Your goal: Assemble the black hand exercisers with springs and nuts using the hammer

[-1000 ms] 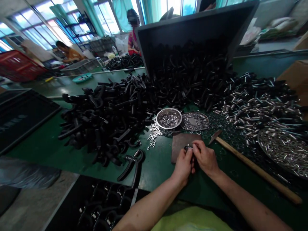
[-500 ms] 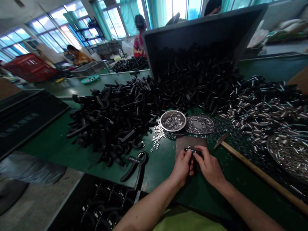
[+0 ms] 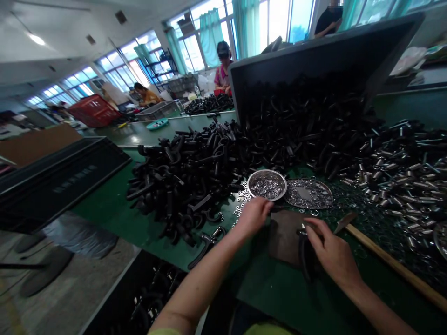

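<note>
My right hand grips a black clamp part between thumb and fingers. The part's curved arm points down over the brown pad, and a small shiny piece shows at its top. Just in front of the steel bowl, my left hand is closed with its fingers together. What it holds, if anything, is hidden. A thin rod lies by its fingertips, at the pad's far edge. Small metal pieces fill the bowl. To the left of my left forearm lies a black clamp with a spring.
Black clamp parts are heaped behind, spilling from a tilted grey bin. An oval tray holds small metal pieces. On the right lie a wooden-handled hammer and piled springs. Other people sit farther back.
My hands have parted: the left went forward to the bowl's front edge, while the right keeps the black clamp part, now hanging downward. The camera view has swung left.
</note>
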`<action>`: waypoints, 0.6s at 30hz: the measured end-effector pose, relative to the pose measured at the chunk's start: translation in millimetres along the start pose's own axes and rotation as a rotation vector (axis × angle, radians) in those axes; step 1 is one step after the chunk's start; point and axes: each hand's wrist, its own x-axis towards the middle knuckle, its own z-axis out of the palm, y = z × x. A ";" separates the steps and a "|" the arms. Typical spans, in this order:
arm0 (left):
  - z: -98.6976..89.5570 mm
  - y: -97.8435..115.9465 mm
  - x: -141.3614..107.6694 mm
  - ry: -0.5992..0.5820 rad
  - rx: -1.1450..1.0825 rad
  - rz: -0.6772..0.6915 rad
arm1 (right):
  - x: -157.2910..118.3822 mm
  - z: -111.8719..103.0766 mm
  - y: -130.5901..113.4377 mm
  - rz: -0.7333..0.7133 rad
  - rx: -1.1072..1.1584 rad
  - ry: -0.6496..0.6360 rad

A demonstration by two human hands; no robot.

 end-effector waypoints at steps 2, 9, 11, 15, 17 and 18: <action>-47.4 -21.5 35.8 0.215 0.304 0.019 | 2.5 -2.7 4.7 -0.087 -0.270 -0.026; -148.3 -78.4 107.8 0.320 0.872 -0.299 | 3.6 1.2 9.8 -0.158 -0.540 -0.114; -155.1 -80.3 111.2 0.289 0.855 -0.287 | 4.2 -0.6 12.1 -0.126 -0.470 -0.123; -148.6 -59.5 102.2 0.353 0.733 -0.160 | 6.2 -8.3 17.4 -0.027 -0.213 -0.108; -128.0 -37.4 84.4 0.495 0.380 -0.062 | 6.8 -12.4 15.9 0.025 0.007 -0.096; -112.4 -24.4 71.1 0.534 0.116 -0.053 | 6.7 -14.2 13.4 0.056 0.121 -0.084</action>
